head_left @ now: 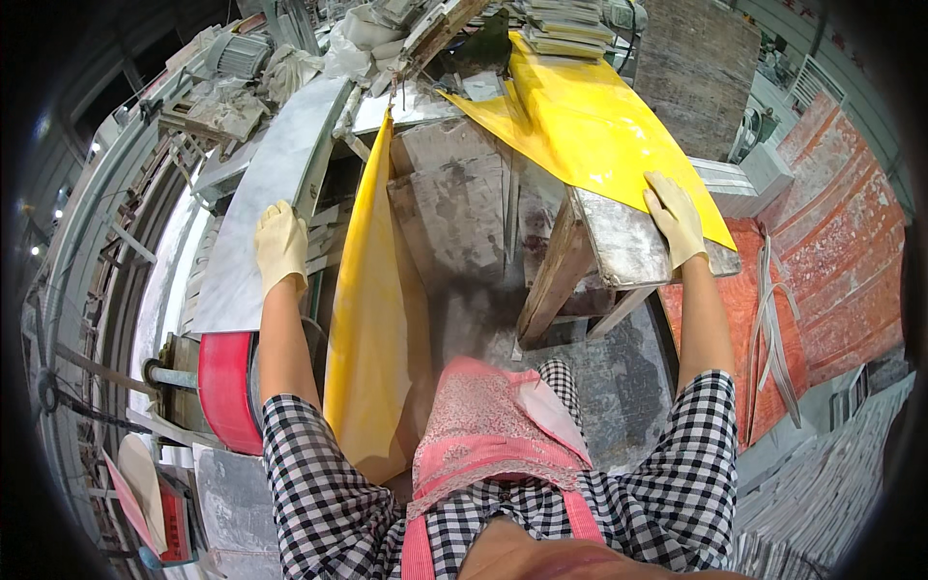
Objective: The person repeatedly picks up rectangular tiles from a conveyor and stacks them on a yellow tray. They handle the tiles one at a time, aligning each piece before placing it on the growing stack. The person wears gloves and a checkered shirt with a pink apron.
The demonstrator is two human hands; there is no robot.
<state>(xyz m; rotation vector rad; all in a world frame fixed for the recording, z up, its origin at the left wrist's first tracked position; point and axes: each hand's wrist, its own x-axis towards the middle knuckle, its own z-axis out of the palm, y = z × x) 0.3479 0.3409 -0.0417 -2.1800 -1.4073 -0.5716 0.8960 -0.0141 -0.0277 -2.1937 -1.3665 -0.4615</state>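
Observation:
My left hand (280,244), in a cream rubber glove, is at the right edge of a long grey-white marble slab (232,261). Its fingers are bent together over that edge; the thumb side is partly hidden. My right hand (677,220), gloved alike, lies with fingers stretched out on a glossy yellow sheet (619,126). That sheet drapes over a worn bench (628,246), whose bare near corner shows beside the hand. Between my arms, a second yellow sheet (362,319) hangs down beside the slab.
A red roller or wheel (224,387) sits below the slab's near end. Stacked tiles (565,29) weigh on the far end of the yellow sheet. Orange sheeting (831,242) and pale straps (770,329) are at the right. A motor (240,55) stands at the far left.

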